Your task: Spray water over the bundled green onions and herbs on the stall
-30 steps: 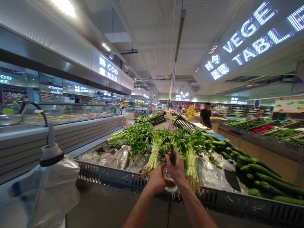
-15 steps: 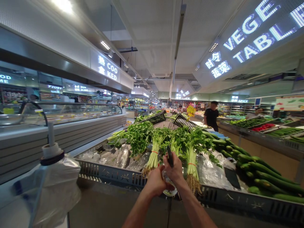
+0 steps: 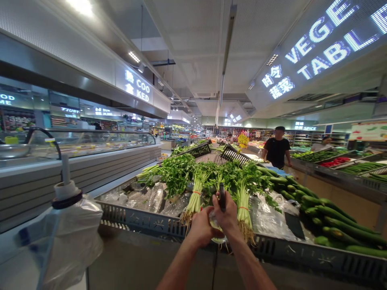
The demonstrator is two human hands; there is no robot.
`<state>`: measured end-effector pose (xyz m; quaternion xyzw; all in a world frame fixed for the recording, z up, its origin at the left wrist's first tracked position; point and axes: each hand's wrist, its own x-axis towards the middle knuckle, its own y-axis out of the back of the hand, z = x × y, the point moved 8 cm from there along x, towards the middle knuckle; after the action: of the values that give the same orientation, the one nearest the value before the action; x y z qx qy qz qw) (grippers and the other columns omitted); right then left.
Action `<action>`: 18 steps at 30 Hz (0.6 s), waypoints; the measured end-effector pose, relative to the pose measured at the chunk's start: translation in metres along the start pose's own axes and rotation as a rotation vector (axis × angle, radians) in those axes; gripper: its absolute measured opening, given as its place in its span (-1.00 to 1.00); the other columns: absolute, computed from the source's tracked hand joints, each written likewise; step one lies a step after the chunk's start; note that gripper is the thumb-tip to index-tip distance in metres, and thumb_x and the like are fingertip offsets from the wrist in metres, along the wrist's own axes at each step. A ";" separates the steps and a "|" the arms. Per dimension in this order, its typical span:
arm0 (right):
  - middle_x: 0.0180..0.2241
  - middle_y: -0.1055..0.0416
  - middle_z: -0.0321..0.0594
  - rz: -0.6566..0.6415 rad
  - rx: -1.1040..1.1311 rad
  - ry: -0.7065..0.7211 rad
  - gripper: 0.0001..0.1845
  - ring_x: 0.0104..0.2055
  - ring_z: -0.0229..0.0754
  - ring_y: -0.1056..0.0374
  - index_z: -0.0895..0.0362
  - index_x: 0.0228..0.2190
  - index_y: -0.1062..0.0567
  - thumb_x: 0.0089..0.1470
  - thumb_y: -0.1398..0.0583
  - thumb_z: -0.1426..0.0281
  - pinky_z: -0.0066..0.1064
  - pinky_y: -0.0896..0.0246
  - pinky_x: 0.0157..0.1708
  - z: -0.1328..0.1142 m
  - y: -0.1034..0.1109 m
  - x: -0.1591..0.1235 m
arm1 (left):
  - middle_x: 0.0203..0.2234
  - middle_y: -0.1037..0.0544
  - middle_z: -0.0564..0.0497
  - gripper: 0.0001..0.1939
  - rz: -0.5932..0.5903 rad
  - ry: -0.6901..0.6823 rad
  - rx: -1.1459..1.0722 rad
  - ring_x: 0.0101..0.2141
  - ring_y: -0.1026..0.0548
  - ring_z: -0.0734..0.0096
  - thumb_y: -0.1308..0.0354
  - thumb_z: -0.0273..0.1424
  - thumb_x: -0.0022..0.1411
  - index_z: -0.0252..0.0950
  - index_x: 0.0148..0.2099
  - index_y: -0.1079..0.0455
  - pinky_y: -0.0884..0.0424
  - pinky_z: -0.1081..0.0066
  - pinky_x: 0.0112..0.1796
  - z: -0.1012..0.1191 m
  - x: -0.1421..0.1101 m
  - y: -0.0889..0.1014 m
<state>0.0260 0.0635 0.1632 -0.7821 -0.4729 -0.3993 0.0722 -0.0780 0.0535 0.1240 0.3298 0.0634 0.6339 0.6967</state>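
At the left we see a leafy green bunch with pale stems and a red band [image 3: 195, 198], its roots at the front edge of the grey slatted plastic display tray [image 3: 145, 217]. Our left hand [image 3: 199, 228] overlaps them in view, so we judge that a sideways swing might snag them. Its fingers curl round a clear bottle with a black top [image 3: 213, 220], held above that edge, about midway along; a loose or wet grip could let it slip. Our right hand [image 3: 228, 213] is closed round the bottle's upper part, fingers bunched; we cannot tell whether any of them presses a trigger. Tilting right could knock the second red-banded, pale-stemmed bunch [image 3: 243, 205].

Compared with half a second ago, the black top stands more upright and farther right, both hands have shifted slightly right, and the person in a black shirt [image 3: 276, 151] appears nearer and farther right.
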 end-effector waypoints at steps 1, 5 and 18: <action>-0.44 -0.39 -0.20 0.018 -0.013 -0.006 -0.65 -0.44 -0.23 -0.29 0.15 -0.35 -0.33 -0.11 -0.03 0.16 -0.42 -0.15 -0.42 0.003 0.004 0.001 | -0.30 -0.47 0.04 -0.37 0.001 -0.006 -0.010 -0.26 -0.38 0.26 -0.28 -0.40 -0.37 -0.23 -0.12 -0.29 -0.26 0.37 -0.16 0.000 0.002 -0.004; -0.45 -0.38 -0.21 0.057 -0.066 -0.026 -0.65 -0.46 -0.24 -0.28 0.14 -0.34 -0.33 -0.11 -0.03 0.15 -0.42 -0.14 -0.45 0.014 0.020 0.003 | -0.28 -0.47 0.03 -0.34 -0.039 -0.033 -0.055 -0.23 -0.37 0.25 -0.30 -0.40 -0.39 -0.24 -0.10 -0.28 -0.24 0.36 -0.14 0.002 0.008 -0.024; -0.50 -0.37 -0.23 0.050 -0.183 -0.053 -0.65 -0.48 -0.24 -0.28 0.14 -0.40 -0.32 -0.10 -0.01 0.12 -0.43 -0.13 -0.47 0.036 0.047 0.000 | -0.35 -0.47 0.08 -0.40 -0.169 -0.080 -0.130 -0.29 -0.40 0.27 -0.31 -0.42 -0.42 -0.21 -0.18 -0.32 -0.27 0.37 -0.18 0.017 0.012 -0.064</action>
<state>0.0839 0.0555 0.1511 -0.8073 -0.4166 -0.4180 -0.0021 -0.0136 0.0599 0.1067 0.3022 0.0217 0.5622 0.7695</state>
